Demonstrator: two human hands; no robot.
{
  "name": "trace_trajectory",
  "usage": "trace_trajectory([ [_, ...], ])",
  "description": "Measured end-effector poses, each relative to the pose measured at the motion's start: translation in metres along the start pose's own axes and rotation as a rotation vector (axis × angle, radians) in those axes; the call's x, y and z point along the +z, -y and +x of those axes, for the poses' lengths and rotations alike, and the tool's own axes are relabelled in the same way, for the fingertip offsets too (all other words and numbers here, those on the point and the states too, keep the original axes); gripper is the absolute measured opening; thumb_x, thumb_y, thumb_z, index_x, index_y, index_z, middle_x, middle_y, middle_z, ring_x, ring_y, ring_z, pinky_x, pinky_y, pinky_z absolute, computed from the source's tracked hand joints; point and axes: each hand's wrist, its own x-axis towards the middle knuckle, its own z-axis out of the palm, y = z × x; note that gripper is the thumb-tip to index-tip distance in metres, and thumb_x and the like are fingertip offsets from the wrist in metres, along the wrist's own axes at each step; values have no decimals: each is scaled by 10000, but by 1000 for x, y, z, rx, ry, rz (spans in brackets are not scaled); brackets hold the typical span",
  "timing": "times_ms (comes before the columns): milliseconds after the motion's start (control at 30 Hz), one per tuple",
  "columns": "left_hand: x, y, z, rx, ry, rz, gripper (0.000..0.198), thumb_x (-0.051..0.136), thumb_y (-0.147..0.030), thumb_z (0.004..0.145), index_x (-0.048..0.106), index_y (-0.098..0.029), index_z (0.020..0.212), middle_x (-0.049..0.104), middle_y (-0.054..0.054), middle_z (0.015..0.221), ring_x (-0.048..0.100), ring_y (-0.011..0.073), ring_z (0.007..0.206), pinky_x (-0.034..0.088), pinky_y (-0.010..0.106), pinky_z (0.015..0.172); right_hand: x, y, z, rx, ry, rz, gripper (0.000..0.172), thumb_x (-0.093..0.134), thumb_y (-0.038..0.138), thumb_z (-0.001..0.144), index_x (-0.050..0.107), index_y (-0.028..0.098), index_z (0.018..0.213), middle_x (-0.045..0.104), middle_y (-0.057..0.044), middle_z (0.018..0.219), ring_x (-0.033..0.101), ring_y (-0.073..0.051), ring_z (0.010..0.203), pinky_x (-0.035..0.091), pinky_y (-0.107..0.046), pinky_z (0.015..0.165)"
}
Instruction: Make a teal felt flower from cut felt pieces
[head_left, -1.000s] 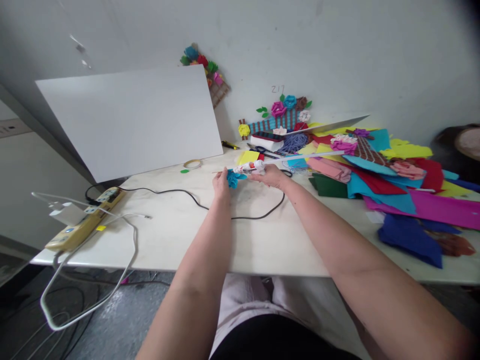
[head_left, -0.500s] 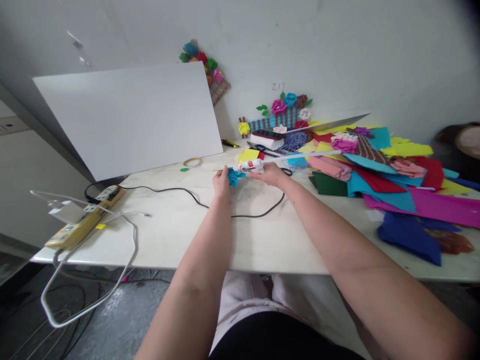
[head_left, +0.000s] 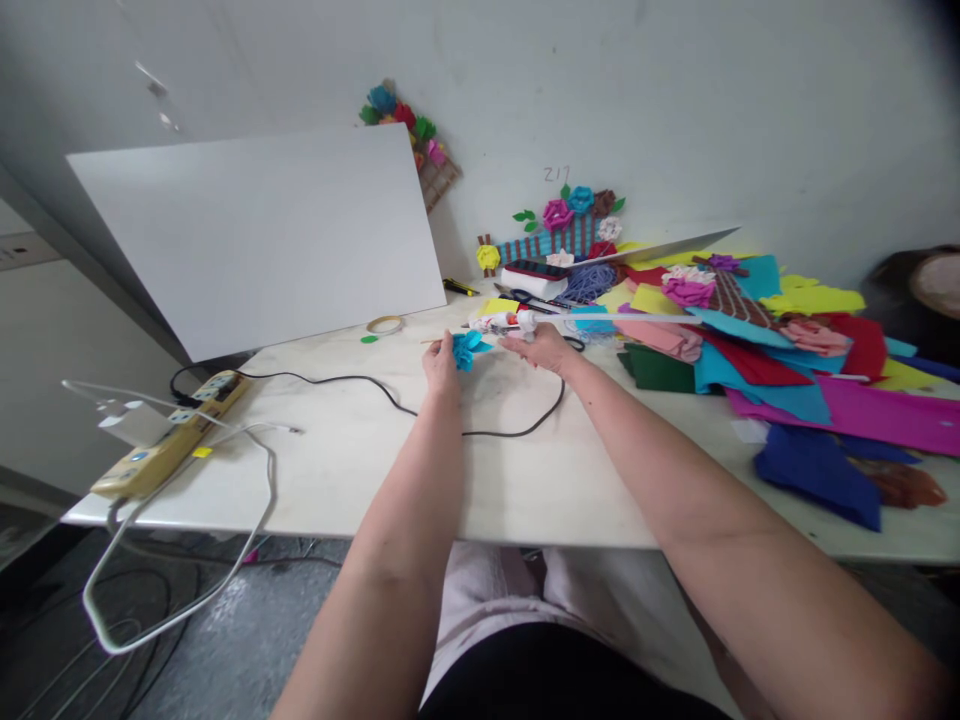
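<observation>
My left hand [head_left: 441,362] pinches a blue crepe-paper flower [head_left: 466,350], whose petals stick out to the right of the fingers; a thin stick pokes out on their left. My right hand [head_left: 541,348] is closed around a white glue gun [head_left: 504,321] with red marks. A long pale glue stick [head_left: 615,318] runs from the gun's back toward the right. The gun's tip points left, just above and behind the flower. My fingers partly hide the gun's handle.
A black cord [head_left: 517,432] loops across the table to a yellow power strip [head_left: 169,440]. A white board [head_left: 262,240] leans on the wall. Colored crepe paper [head_left: 772,380] is heaped on the right. A tape roll [head_left: 385,325], a cutter [head_left: 459,287] and scissors [head_left: 529,297] lie behind.
The glue gun has tilted and drawn slightly up and away from the flower, so more petals show. Its glue stick now lies more level. My left hand has barely moved.
</observation>
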Motion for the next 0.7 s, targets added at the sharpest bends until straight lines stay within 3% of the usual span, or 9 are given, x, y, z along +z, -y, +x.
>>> trace_trajectory([
  [100, -4, -1, 7, 22, -69, -6, 292, 592, -403, 755, 559, -147, 619, 476, -40, 473, 435, 68, 419, 332, 190, 446, 1, -3, 0, 48, -44, 97, 474, 552, 602, 731, 655, 142, 773, 575, -29, 546, 481, -115, 430, 414, -253, 453],
  [167, -8, -2, 12, 47, -167, -28, 286, 594, -401, 750, 544, -155, 613, 473, -48, 485, 434, 61, 431, 339, 183, 461, 2, -8, 2, 75, -109, 95, 485, 533, 595, 751, 661, 138, 851, 590, -31, 563, 490, -119, 441, 422, -253, 456],
  [267, -13, -8, 17, 78, -246, -121, 300, 566, -426, 761, 503, -168, 621, 469, -51, 501, 439, 59, 438, 341, 179, 463, 3, -16, 3, 83, -240, -80, 493, 561, 577, 748, 655, 165, 1002, 675, -57, 729, 607, -170, 621, 472, -277, 578],
  [333, -14, -14, 16, 76, -254, -171, 292, 576, -430, 749, 495, -171, 642, 484, -43, 521, 463, 64, 454, 355, 180, 468, 3, -20, 3, 97, -262, -270, 484, 595, 580, 722, 662, 205, 1020, 704, -77, 871, 643, -218, 787, 479, -309, 680],
  [533, -10, -34, 9, 82, -206, -273, 230, 566, -389, 758, 503, -178, 692, 568, -11, 610, 556, 93, 534, 431, 211, 530, 11, -15, -1, 62, -26, -547, 472, 561, 489, 776, 589, 264, 1190, 679, -63, 1101, 630, -255, 981, 464, -330, 786],
  [700, -7, -44, 5, 109, -107, -332, 259, 596, -420, 738, 516, -181, 680, 581, -7, 602, 581, 110, 554, 468, 245, 567, 28, -16, 5, -131, 135, -617, 477, 520, 245, 824, 506, 254, 1300, 565, -66, 1291, 523, -230, 1166, 431, -306, 892],
])
